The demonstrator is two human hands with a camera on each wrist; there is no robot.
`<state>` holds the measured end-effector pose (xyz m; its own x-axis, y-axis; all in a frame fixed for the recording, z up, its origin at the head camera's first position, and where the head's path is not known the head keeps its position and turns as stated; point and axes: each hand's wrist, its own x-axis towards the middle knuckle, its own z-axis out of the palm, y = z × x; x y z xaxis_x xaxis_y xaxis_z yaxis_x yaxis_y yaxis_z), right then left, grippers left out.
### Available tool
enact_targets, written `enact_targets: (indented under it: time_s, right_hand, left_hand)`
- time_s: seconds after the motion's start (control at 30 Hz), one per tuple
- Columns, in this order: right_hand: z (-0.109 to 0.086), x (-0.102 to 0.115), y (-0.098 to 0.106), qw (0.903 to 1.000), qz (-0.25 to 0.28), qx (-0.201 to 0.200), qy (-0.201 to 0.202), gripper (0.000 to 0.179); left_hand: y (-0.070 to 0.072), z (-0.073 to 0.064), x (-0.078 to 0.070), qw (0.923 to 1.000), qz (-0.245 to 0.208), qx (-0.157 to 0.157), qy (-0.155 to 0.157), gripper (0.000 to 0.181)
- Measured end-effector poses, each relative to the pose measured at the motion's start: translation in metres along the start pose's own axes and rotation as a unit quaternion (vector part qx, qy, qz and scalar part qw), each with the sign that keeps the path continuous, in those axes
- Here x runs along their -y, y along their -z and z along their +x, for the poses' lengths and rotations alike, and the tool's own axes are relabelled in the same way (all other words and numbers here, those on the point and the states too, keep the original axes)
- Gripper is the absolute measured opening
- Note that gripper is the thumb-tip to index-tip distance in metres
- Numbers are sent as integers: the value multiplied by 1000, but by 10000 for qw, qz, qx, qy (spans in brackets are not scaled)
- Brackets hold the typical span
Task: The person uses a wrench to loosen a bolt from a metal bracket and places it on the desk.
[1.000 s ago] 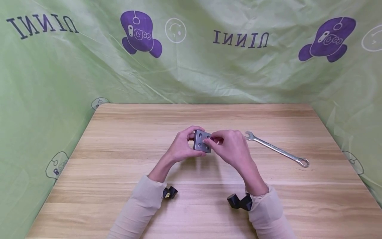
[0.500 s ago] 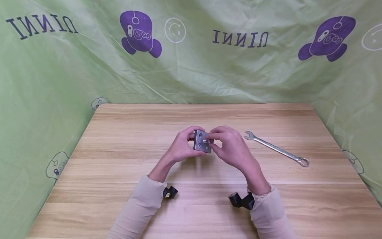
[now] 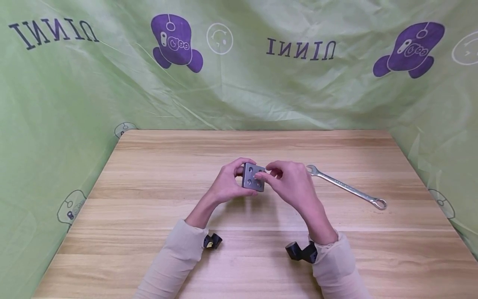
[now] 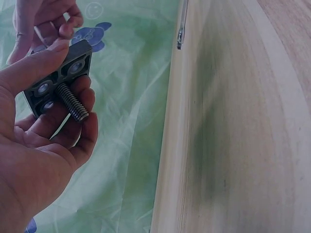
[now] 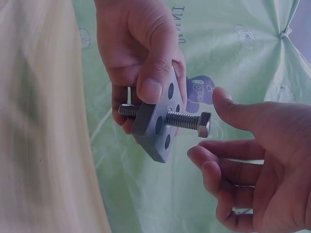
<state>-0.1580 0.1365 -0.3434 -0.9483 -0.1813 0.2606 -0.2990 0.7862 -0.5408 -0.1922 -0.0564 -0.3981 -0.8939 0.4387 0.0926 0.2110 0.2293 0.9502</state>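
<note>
My left hand holds a grey metal plate with several holes, thumb on one face and fingers behind it. A hex-head bolt passes through the middle of the plate. Its head stands well clear of the plate on the right, and its threaded end sticks out the other side near my left fingers. My right hand is beside the bolt head, thumb and fingers spread around it with visible gaps in the right wrist view. In the head view the right thumb partly covers the bolt.
A combination wrench lies on the wooden table, right of my right hand. Green printed fabric hangs behind and at both sides of the table. A dark wrist-worn device sits at each sleeve cuff.
My right thumb and fingers have shifted about the bolt head, spreading half a second ago and standing apart from it now. The left hand and plate have stayed in place.
</note>
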Motion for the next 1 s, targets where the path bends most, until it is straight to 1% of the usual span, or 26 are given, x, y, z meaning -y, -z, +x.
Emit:
enact_targets:
  time_s: [0.07,0.13,0.27,0.33,0.5,0.6,0.73,0.9,1.0]
  right_hand:
    - [0,1,0,9997,-42,39,-230,31]
    - [0,2,-1,9994,-72,48,-332,30]
    - [-1,3,-3,9995,-78,-44,-316,27]
    - [-1,3,-4,9997,-51,-82,-231,25]
    - [-1,2,-3,9997,74,-63,243,18]
    - [-2,1,-2,9985,109,-26,535,16]
    - [-2,-1,-1,9966,168,32,805,17]
    - [-2,-2,-1,9923,183,2,1225,20]
    - [-2,-4,-1,9908,169,-20,1345,21]
  left_hand:
    - [0,0,0,10000,31,-2,-7,74]
    - [0,0,0,10000,49,-1,-20,74]
    - [0,0,1,10000,59,4,-33,73]
    - [1,0,1,10000,45,9,-12,73]
    - [0,1,2,10000,-43,24,46,73]
    - [0,1,1,10000,-68,34,29,74]
    - [0,1,1,10000,-76,39,20,73]
    - [0,0,1,10000,-31,7,31,72]
    - [0,0,1,10000,-36,12,25,72]
